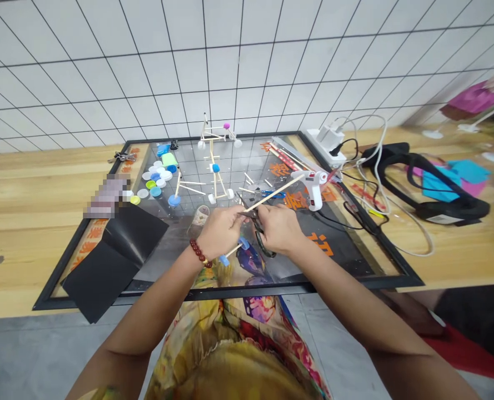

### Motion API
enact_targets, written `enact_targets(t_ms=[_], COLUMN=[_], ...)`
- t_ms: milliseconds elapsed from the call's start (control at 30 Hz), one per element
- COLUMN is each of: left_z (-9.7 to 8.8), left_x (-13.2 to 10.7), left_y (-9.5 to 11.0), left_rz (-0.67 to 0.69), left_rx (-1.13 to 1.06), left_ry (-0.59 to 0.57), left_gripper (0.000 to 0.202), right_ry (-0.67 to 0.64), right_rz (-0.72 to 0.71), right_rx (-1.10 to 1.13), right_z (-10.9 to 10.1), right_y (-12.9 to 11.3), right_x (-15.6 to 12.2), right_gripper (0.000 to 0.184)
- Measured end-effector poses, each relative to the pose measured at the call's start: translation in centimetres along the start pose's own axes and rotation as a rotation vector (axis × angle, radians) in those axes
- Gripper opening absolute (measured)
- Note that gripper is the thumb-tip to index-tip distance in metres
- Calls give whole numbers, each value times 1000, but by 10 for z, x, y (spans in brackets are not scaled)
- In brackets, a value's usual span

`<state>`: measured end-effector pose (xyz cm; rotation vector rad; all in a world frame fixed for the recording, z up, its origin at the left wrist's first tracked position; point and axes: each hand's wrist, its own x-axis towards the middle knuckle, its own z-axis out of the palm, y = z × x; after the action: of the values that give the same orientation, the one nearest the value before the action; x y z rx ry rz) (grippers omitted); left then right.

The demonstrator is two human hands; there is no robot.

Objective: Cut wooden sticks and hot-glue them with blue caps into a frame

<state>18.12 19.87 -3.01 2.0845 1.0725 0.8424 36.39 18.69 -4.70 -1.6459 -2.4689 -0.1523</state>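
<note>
My left hand (221, 230), with a beaded bracelet at its wrist, pinches one end of a thin wooden stick (274, 193). The stick slants up to the right. My right hand (280, 226) is closed around dark-handled scissors (264, 244), whose blades meet the stick close to my left fingers; whether they have cut into it I cannot tell. Just below my hands lies a short stick with blue bottle caps (244, 243) at its ends. Beyond them stands a stick frame on white wheels (214, 169), and to its left a blue cap (174, 200) carries more sticks.
A white glue gun (313, 189) stands at the right by a power strip (325, 149) with cables. Loose bottle caps (155, 191) and black card (117, 258) are at the left. A black headset strap (430, 205) lies at the far right. A tiled wall (221, 66) rises behind.
</note>
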Motion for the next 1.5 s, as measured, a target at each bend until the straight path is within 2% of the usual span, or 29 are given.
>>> enact_targets(t_ms=[133,233,333,433,633,767,900,1100,1200,1300,1400,1500], left_z=[-2,-7,-6,0,4,0,0,1,-1,-1,-3,-7], left_x=[0,1,3,5,8,8,7,4,1,0,0,3], left_y=[-4,-5,-6,-8,-7,-1,0,4,8,8,5,2], left_rz=[0,4,17,-51,-176,-175,-181,-126,-128,-147,-189,-223], left_rx=[-34,-126,-115,-180,-592,-706,-635,-162,35,143,155,-84], left_ry=[65,25,41,20,-89,-104,-79,-19,-3,46,86,41], left_gripper=[23,25,26,25,34,37,30,24,25,23,21,24], right_ry=[-94,-57,-12,-25,-171,-229,-192,-108,-114,-150,-197,-212], right_rz=[45,57,93,105,-25,-139,-96,-38,-21,2,25,53], right_rx=[51,72,81,158,462,654,530,128,44,13,-1,8], right_z=[4,7,7,4,-8,-12,-12,-14,-14,-13,-9,-4], right_y=[4,8,7,4,9,16,15,6,2,0,3,9], right_x=[1,0,-1,-2,3,6,6,3,2,2,3,3], right_gripper=[27,26,23,23,37,36,29,31,34,34,30,26])
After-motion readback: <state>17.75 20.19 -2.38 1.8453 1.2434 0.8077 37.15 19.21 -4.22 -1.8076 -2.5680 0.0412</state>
